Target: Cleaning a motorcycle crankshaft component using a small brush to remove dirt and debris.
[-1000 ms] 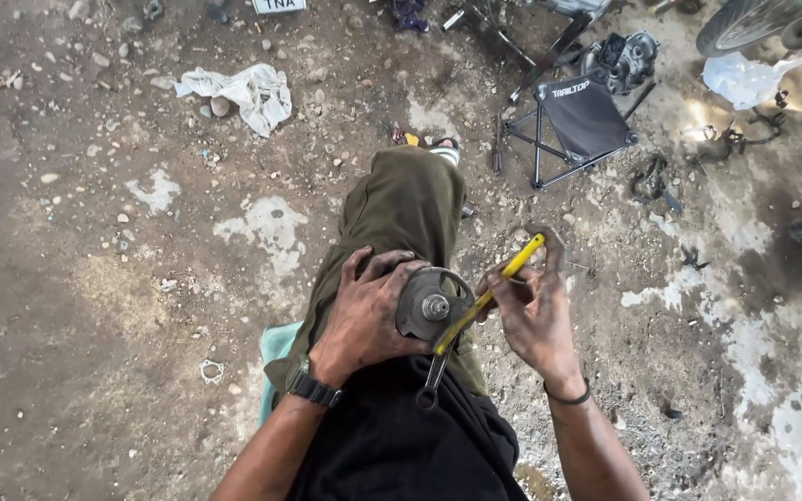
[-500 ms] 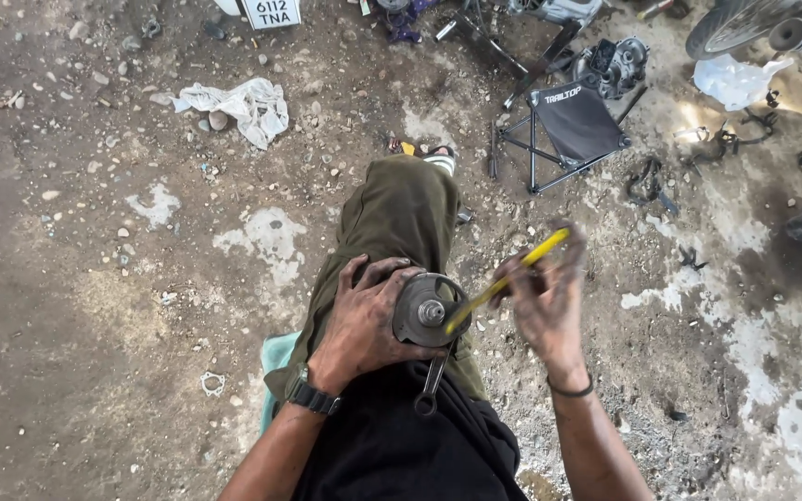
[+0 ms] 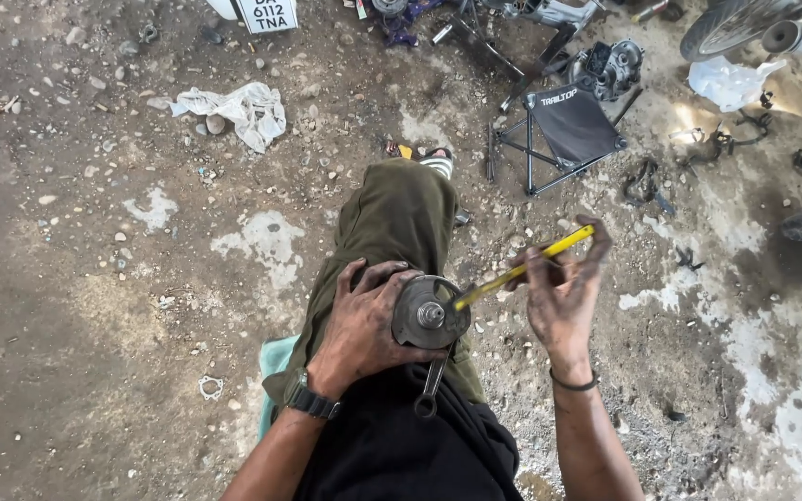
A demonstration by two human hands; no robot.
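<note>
A round grey metal engine part (image 3: 429, 315) with a short shaft at its middle rests on my thigh in olive trousers (image 3: 392, 223). My left hand (image 3: 364, 329), with a black watch on the wrist, grips the part's left side. A rod with a ring end (image 3: 431, 390) hangs down from the part. My right hand (image 3: 563, 297) holds a thin yellow tool (image 3: 523, 269), whose lower tip touches the part's rim.
Dirt ground with stones lies all round. A small black folding stool (image 3: 568, 125) stands ahead on the right, with engine pieces (image 3: 610, 65) and a tyre (image 3: 744, 23) behind it. A crumpled white rag (image 3: 243, 111) lies at the upper left.
My right hand has shifted right and upward with the yellow tool, which now slants more flatly. My left hand has kept its grip on the round part.
</note>
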